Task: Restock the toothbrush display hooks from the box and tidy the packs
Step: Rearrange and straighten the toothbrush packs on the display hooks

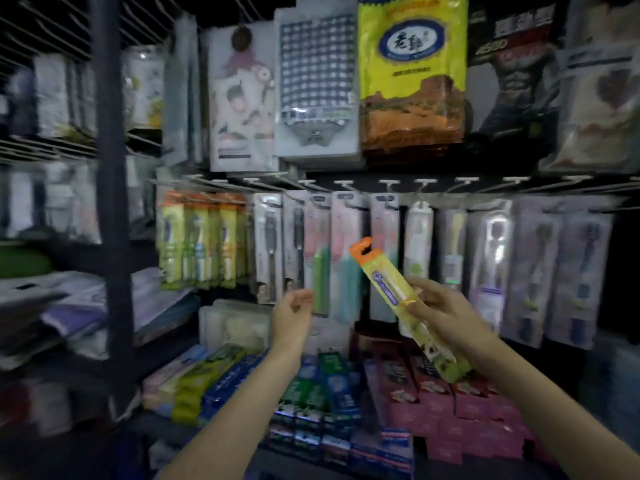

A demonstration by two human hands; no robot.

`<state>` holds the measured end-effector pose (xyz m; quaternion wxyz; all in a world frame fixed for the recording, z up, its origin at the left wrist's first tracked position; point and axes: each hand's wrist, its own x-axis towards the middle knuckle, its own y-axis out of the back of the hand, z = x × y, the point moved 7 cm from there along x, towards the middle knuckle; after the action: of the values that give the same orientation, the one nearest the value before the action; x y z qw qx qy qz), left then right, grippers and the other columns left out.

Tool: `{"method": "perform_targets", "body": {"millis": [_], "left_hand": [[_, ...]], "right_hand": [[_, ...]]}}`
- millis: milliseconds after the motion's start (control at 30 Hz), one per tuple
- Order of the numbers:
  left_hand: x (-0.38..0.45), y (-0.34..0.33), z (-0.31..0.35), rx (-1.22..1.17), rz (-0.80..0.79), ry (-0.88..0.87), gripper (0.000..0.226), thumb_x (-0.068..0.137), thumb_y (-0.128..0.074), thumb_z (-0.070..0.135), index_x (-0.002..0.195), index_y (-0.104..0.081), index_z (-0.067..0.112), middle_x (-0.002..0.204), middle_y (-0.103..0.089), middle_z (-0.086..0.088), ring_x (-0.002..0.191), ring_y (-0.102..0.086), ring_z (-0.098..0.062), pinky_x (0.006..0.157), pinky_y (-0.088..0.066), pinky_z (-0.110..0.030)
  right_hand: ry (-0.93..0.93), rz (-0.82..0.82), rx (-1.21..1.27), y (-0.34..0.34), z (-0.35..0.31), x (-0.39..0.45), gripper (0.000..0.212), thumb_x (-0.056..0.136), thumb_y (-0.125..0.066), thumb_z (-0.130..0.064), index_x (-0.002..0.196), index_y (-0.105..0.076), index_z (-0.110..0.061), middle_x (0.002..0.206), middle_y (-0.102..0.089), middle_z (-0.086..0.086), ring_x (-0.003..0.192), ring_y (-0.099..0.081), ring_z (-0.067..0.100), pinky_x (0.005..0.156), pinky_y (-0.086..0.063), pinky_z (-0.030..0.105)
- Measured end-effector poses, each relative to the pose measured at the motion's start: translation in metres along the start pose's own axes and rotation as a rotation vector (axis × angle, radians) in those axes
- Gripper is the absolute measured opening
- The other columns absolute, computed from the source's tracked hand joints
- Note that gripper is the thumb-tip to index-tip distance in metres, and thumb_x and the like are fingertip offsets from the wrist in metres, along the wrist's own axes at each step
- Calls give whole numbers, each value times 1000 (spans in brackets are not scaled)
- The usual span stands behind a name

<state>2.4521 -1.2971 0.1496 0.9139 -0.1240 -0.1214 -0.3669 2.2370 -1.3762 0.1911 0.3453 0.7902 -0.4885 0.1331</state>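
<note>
Yellow toothbrush pack (pixel 394 289) with orange hang tab, tilted up-left, before the hanging toothbrush packs (pixel 346 251).

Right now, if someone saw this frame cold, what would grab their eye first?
First the yellow toothbrush pack with an orange hanger tab, held tilted in the right hand at centre. Next, the bright yellow bag hanging top centre. Then the matching yellow-and-orange packs on the hooks at left, with the left hand raised, fingers loosely curled, holding nothing.
</note>
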Motion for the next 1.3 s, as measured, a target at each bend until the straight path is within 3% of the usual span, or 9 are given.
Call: {"method": "perform_targets", "body": {"millis": [133, 300, 400, 533, 633, 800, 933, 1067, 1300], "left_hand": [[40, 83, -6, 97, 65, -54, 19, 94, -44, -1, 101, -61, 5, 100, -58, -3, 99, -53, -18, 83, -40, -23], [96, 182, -18, 170, 85, -85, 22, 94, -43, -3, 96, -60, 10, 108, -61, -10, 100, -55, -21, 84, -43, -30], [115, 228, -17, 233, 78, -121, 22, 94, -42, -2, 104, -61, 6, 101, -59, -5, 89, -53, -12, 70, -40, -19], [144, 264, -23, 242, 68, -138, 22, 95, -46, 6, 96, -62, 21, 99, -60, 2, 86, -57, -12, 76, -47, -33], [157, 268, -21, 223, 57, -127, 22, 94, -47, 7, 89, -61, 24, 95, -60, 4, 86, -57, -13, 84, -48, -38], [163, 267, -13, 188, 3, -146, 22, 94, -45, 3, 101, -61, 18, 99, -58, 4, 95, -52, -13, 80, -40, -25], [170, 263, -9, 203, -43, -176, 25, 94, -43, 1, 107, -61, 14, 102, -55, 8, 98, -50, -8, 82, -37, -21], [174, 258, -13, 211, -59, -174, 26, 94, -44, -1, 110, -61, 10, 103, -54, 5, 97, -49, -8, 82, -37, -22], [169, 247, -12, 210, -78, -195, 25, 95, -43, 3, 111, -60, 13, 107, -51, 8, 81, -47, 5, 63, -37, -4]], "right_hand": [[-2, -137, -9, -85, -28, 28, 40, 89, -55, 3, 125, -51, -12, 83, -63, 17, 62, -56, 17, 49, -40, 10], [84, -166, -192, -194, -70, 88, 42, 91, -58, -11, 131, -47, -19, 100, -58, 3, 91, -57, 19, 63, -40, 18], [93, -108, -364, -241, -94, 129, 46, 94, -54, -19, 138, -43, -17, 125, -57, 7, 114, -53, 22, 81, -38, 27], [75, -2, -448, -275, -120, 164, 47, 96, -50, -19, 141, -38, -14, 139, -50, 7, 119, -52, 23, 81, -40, 22], [19, 94, -355, -283, -126, 178, 50, 97, -48, -17, 144, -33, -12, 145, -42, 9, 113, -55, 22, 68, -39, 12], [-69, 192, -179, -299, -116, 185, 50, 97, -47, -15, 144, -31, -10, 147, -39, 8, 130, -42, 24, 86, -36, 18], [-138, 330, 30, -305, -99, 182, 42, 98, -46, -17, 140, -40, -13, 132, -53, 7, 113, -53, 25, 78, -46, 24], [-175, 315, 104, -310, -90, 180, 44, 98, -45, -21, 140, -37, -13, 137, -49, 7, 122, -48, 25, 99, -44, 39], [-298, 165, -164, -286, -53, 144, 46, 93, -54, -14, 134, -37, -5, 114, -54, 11, 94, -52, 19, 67, -40, 24]]}}
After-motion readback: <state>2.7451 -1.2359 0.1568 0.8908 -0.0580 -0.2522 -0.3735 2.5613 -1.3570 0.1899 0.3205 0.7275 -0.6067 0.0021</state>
